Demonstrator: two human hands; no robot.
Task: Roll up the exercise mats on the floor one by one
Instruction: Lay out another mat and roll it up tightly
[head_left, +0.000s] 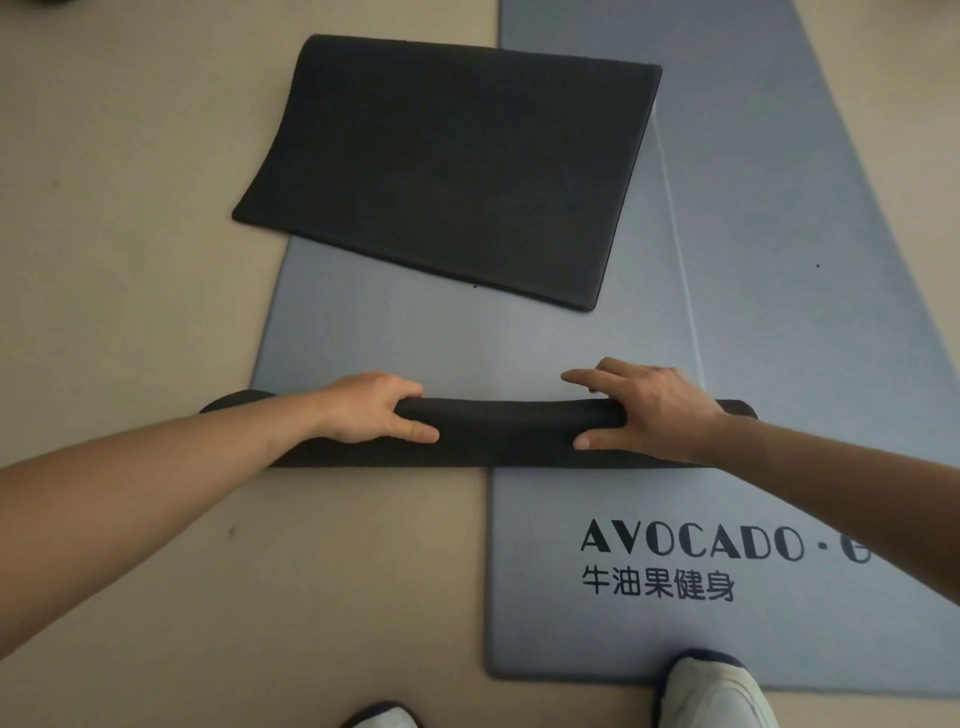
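Observation:
A grey-blue mat (467, 343) with a black underside lies slanted in front of me. Its near end is rolled into a short black roll (498, 426). My left hand (374, 410) grips the left part of the roll, fingers curled over the top and thumb on the near side. My right hand (649, 405) holds the right part the same way, with its index finger stretched forward. At the far end lies a black panel (447, 166), which looks like the mat's end folded back. Underneath lies a second grey-blue mat (571, 623) printed "AVOCADO", flat and unrolled.
Beige floor (130, 208) lies to the left and near me. My right shoe (717, 691) stands on the printed mat's near edge. My left shoe (384, 717) is on the floor at the bottom edge.

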